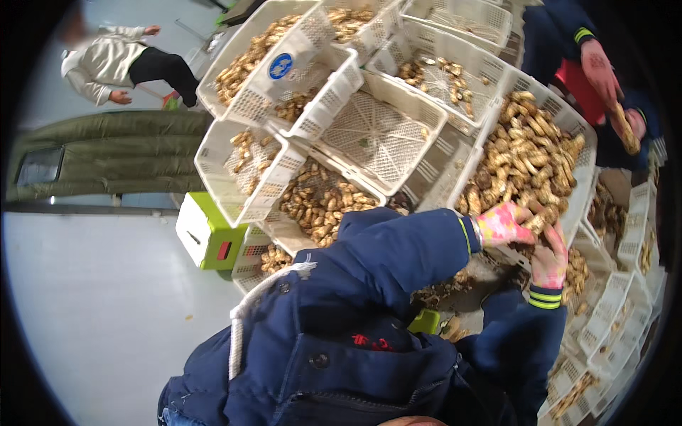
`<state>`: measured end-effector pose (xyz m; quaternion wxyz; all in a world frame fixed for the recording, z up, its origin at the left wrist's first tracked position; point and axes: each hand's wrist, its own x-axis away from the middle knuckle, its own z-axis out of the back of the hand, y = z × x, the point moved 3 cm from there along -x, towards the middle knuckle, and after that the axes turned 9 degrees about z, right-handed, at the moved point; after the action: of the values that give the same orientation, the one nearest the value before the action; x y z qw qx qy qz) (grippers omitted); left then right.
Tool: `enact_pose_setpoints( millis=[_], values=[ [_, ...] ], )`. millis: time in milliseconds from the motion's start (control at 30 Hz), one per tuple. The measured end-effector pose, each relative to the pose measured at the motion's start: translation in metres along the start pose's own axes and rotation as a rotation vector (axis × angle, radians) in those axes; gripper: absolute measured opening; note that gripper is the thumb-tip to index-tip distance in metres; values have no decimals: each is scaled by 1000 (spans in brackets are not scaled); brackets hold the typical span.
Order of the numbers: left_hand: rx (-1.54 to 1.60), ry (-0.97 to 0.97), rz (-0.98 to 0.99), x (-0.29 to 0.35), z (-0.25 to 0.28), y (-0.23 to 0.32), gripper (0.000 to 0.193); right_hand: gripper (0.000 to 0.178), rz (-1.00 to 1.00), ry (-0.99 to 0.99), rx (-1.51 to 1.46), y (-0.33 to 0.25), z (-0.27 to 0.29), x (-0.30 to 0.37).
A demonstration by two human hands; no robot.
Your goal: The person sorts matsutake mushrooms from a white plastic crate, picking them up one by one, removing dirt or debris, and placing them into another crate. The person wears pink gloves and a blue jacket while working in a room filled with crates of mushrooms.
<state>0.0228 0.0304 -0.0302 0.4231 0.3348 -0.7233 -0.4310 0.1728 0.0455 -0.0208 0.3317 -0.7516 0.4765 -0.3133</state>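
My left hand (503,226), in a pink patterned glove, closes on a pale brown mushroom (542,219) from its left side. My right hand (549,264), gloved alike, grips the same mushroom from below with its fingertips. Something dark sits between the two hands, too small to make out. Both hands are over the near edge of a large white crate (586,160), heaped with mushrooms (522,156) of the same brown and cream kind.
Several white mesh crates surround me; one (380,135) holds almost nothing, another holds small mushrooms (323,202). At the upper right a co-worker's gloved hands (602,71) hold a long mushroom (628,131). A green-and-white stool (202,231) stands left; another person (117,64) is farther off.
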Motion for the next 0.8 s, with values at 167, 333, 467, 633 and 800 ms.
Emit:
enact_pose_setpoints(
  millis=[167, 333, 467, 633, 800],
  values=[
    [223, -20, 16, 7, 0, 7, 23, 40, -95, -68, -37, -4, -8, 0],
    [376, -89, 127, 2, -1, 3, 28, 30, 6, 106, -7, -7, -11, 1],
    [414, -158, 137, 3, -3, 7, 32, 27, -50, 63, -87, -10, -8, 4],
    [478, -268, 185, 8, -11, 14, 42, 30, -32, 205, -160, -1, 6, 1],
    [397, -329, 98, 6, -10, 17, 47, 34, -36, 105, -208, 1, 11, -3]
  ],
)
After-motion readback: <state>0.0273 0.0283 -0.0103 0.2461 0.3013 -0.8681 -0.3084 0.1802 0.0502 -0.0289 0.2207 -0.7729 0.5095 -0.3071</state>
